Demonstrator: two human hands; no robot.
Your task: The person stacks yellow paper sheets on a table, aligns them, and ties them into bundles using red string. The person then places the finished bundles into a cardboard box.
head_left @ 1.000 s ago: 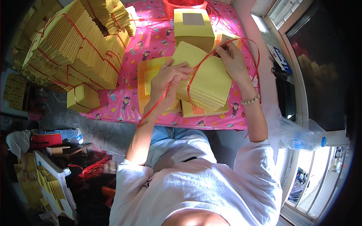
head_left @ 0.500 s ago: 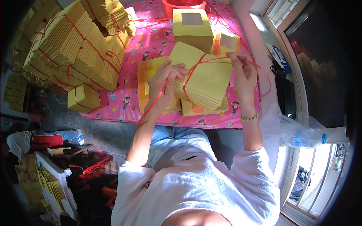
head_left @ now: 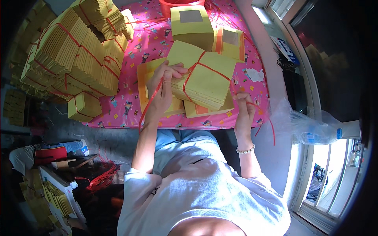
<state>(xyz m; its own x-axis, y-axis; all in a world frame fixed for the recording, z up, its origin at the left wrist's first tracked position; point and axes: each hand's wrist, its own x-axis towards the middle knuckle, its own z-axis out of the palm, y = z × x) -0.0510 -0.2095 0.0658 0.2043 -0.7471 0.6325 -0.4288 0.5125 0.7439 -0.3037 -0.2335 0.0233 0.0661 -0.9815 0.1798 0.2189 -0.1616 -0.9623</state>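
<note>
Your right hand [head_left: 244, 103], just drawn toward you beside the yellow paper stack [head_left: 208, 80] on the worktop [head_left: 128, 88], pinches red ribbon [head_left: 214, 70] that now seemingly wraps the stack both ways, while your left hand [head_left: 161, 82] pinches it at the stack's left edge.

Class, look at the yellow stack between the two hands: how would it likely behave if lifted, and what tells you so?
The yellow stack would probably feel fairly heavy for its size, since many flat paper layers lie pressed together. Its lower edges might splay, as they look uneven. The red strap crossing its top should help keep it together.
</note>
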